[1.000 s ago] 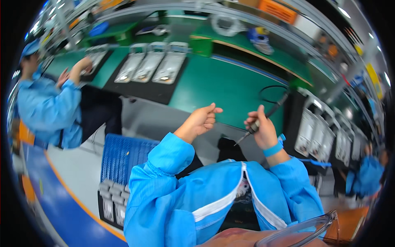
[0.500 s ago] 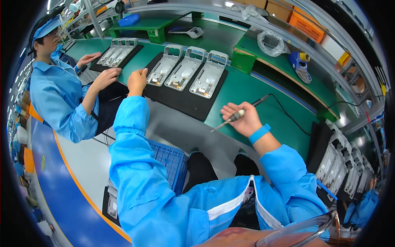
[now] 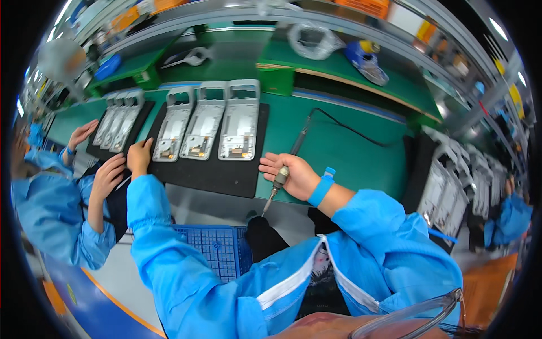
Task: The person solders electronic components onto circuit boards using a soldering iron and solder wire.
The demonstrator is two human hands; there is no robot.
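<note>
My left hand point(image 3: 139, 157) is closed at the left edge of a black mat point(image 3: 226, 179); whether its fingers grip the edge or something small is hidden. Three light-grey device housings lie in a row on that mat: a left one point(image 3: 171, 131), a middle one point(image 3: 201, 127) and a right one point(image 3: 239, 125), each with its looped end away from me. Right of the mat, my right hand point(image 3: 302, 178) is palm up, holding a corded pen-shaped tool point(image 3: 280, 176). Its slim metal tip slants down toward me, past the bench edge. The tool's exact kind is unclear.
A co-worker's hand point(image 3: 108, 176) is close to my left hand, beside another mat of housings point(image 3: 118, 121). Green raised shelves point(image 3: 275, 80) line the bench's back. The tool's black cable point(image 3: 353, 131) crosses the green bench. More housings point(image 3: 443, 192) stand right; a blue crate point(image 3: 212, 248) is below.
The view has swung, so the bench and housings appear farther left. Both my hands keep about the same place beside the mat. The co-worker's near hand has drawn back from their housings.
</note>
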